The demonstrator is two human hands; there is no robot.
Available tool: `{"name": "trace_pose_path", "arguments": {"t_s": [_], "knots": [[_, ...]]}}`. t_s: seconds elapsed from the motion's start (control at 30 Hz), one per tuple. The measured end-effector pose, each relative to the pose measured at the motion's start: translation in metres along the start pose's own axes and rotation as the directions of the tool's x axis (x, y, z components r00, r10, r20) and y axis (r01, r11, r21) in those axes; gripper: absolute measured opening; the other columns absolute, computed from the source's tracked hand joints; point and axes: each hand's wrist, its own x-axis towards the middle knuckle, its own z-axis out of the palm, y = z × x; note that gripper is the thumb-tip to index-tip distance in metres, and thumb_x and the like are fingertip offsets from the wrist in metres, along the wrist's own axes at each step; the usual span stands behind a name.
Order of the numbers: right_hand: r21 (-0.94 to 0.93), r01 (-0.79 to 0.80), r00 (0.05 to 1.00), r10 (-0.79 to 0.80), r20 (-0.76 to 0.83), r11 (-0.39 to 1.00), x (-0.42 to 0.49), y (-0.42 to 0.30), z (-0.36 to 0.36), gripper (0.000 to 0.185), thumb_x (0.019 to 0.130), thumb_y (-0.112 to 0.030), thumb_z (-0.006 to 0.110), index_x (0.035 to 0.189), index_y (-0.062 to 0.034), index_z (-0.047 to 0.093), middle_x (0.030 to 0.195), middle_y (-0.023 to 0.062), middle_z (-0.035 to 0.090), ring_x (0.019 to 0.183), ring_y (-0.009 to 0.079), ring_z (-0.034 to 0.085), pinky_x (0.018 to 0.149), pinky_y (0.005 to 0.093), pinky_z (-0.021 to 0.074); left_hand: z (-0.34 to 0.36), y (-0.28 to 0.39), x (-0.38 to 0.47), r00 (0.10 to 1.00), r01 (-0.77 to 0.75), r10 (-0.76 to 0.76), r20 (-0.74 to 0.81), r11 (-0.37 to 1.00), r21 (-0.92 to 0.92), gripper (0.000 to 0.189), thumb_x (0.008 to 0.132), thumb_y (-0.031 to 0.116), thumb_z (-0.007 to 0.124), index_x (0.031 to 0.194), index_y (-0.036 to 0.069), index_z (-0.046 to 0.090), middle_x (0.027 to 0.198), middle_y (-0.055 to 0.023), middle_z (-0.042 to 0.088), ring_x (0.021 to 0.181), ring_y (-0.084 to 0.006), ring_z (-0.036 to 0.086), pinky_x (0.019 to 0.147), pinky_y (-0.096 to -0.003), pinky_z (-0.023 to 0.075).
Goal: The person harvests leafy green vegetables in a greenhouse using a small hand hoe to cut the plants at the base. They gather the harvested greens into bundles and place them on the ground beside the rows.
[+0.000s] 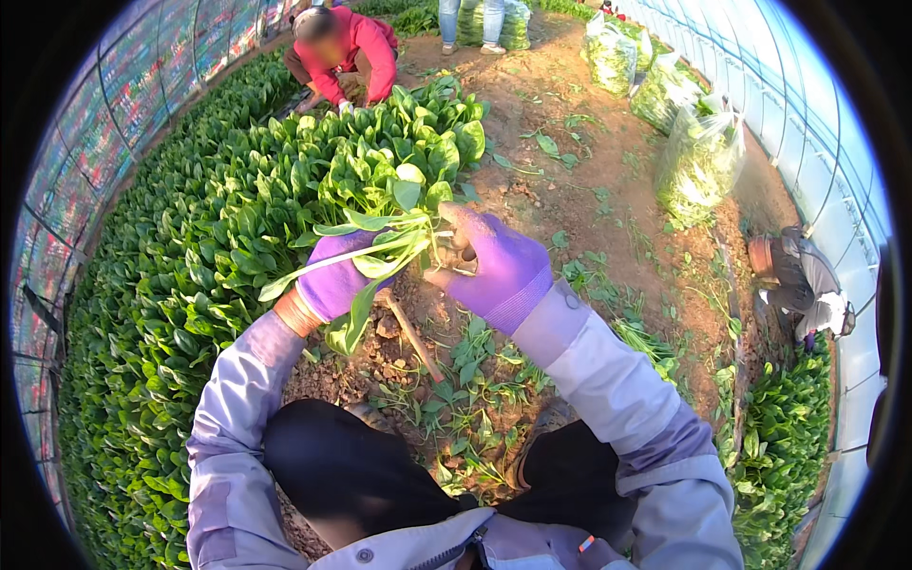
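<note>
A small bunch of leafy greens (388, 249), spinach by its look, lies across my left hand (340, 274), which grips it in a purple work glove. The stem ends point to the right. At those ends is my gloved right hand (491, 260), its thumb and fingers apart around the roots; whether they pinch a stem is hard to see. Below the left hand a wooden tool handle (413, 335) slants over the soil, its upper end hidden behind the glove. Plucked leaves (470, 356) are strewn on the ground between my knees.
Dense standing greens (206, 256) fill the left side. Ahead, a person in a red top (356, 50) crouches at the bed. Filled clear plastic bags (702, 164) line the right of the soil path (570, 192). Another person (805, 278) bends near the plastic greenhouse wall (855, 235).
</note>
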Motion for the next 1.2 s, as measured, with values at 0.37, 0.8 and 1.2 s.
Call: {"name": "trace_pose_path", "arguments": {"t_s": [0.37,0.8,1.2], "knots": [[0.746,-0.494,0.765,0.630,0.130,0.447,-0.036,0.006,-0.107,0.027,0.090,-0.013,0.073,0.115,-0.0040,0.069,0.087,0.0026,0.071,0.071,0.0096,0.063,0.062,0.0274,0.0518,0.002,0.128,0.013,0.986,0.028,0.011,0.165,0.972,-0.233,0.037,0.092,0.022,0.071,0.125,0.007,0.066,0.118,-0.0116,0.069,0.106,-0.0267,0.065,0.095,-0.0346,0.0498],[0.536,-0.337,0.941,0.292,0.169,0.774,-0.073,-0.010,-0.090,0.035,0.084,-0.027,0.077,0.109,-0.0035,0.071,0.083,0.0089,0.071,0.070,0.0162,0.066,0.068,0.0323,0.0531,0.020,0.137,0.011,0.968,0.205,-0.087,0.235,0.815,-0.543,0.046,0.094,0.021,0.073,0.134,0.004,0.058,0.119,-0.0007,0.067,0.107,-0.0120,0.060,0.097,-0.0288,0.0473],[0.731,-0.466,0.845,0.497,0.200,0.498,-0.069,0.000,-0.105,0.029,0.090,-0.022,0.072,0.107,-0.0018,0.063,0.086,0.0069,0.066,0.059,0.0113,0.062,0.048,0.0273,0.0504,0.024,0.142,0.011,0.895,0.442,-0.214,0.391,0.541,-0.716,0.062,0.083,0.025,0.083,0.136,0.006,0.057,0.122,-0.0010,0.066,0.114,-0.0141,0.059,0.102,-0.0323,0.0452]]}}
